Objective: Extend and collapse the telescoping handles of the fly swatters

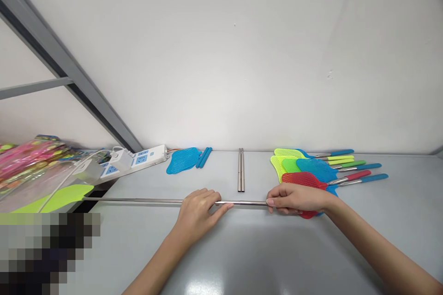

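A telescopic fly swatter lies across the front of the table, its metal rod [138, 200] drawn out long and its yellow-green head [60, 198] at the far left. My left hand [200, 209] is wrapped over the middle of the rod, thumb along it. Pinched in the fingers of my right hand [296, 198] is the rod's thicker right end; that tip is hidden by the hand. Beyond my hands lie some loose metal tubes [241, 170], a blue swatter head [183, 160] and two blue handle grips [204, 157].
Several coloured swatters with handles [313, 170] are piled behind my right hand. A white power strip [150, 156] with plugged-in chargers sits at the left, beside bagged pink items [31, 159]. A grey metal frame [69, 64] slants along the left; a white wall [242, 55] stands behind.
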`<state>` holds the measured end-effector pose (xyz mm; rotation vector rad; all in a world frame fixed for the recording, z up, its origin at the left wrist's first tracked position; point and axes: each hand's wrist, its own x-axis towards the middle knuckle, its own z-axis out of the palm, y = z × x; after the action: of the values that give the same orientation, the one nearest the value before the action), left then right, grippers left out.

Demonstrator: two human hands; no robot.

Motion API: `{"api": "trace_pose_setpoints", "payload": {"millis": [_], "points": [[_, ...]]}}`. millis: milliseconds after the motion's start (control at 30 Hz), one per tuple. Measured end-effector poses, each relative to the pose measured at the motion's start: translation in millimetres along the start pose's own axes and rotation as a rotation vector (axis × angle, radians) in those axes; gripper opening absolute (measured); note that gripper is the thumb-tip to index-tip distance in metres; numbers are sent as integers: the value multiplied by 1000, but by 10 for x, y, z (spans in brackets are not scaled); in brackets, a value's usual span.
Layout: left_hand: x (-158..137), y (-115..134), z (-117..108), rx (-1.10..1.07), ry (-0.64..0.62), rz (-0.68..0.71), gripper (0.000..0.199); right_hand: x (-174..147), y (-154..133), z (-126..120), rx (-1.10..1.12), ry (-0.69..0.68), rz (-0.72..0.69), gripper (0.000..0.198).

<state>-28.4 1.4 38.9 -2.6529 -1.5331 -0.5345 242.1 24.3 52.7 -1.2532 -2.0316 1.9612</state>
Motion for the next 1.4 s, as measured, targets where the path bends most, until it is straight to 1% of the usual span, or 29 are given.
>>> {"api": "trace_pose_setpoints", "payload": {"millis": [233,467,700,933,1400], "points": [[-7,-3,9,-8,-14,-3,38,14,14,3,-11,-4,-9,38],[-3,3,5,-16,1,9,37,0,-1,3,-20,11,1,38],[-8,-15,25,8,-53,-11,36,1,-2,-1,-10,6,2,37],[-4,-8,18,5,-35,-10,37,27,41,-3,-8,-2,-11,38],[-13,-19,31,-7,-59,-24,38,44,38,14,0,4,-5,39]]}}
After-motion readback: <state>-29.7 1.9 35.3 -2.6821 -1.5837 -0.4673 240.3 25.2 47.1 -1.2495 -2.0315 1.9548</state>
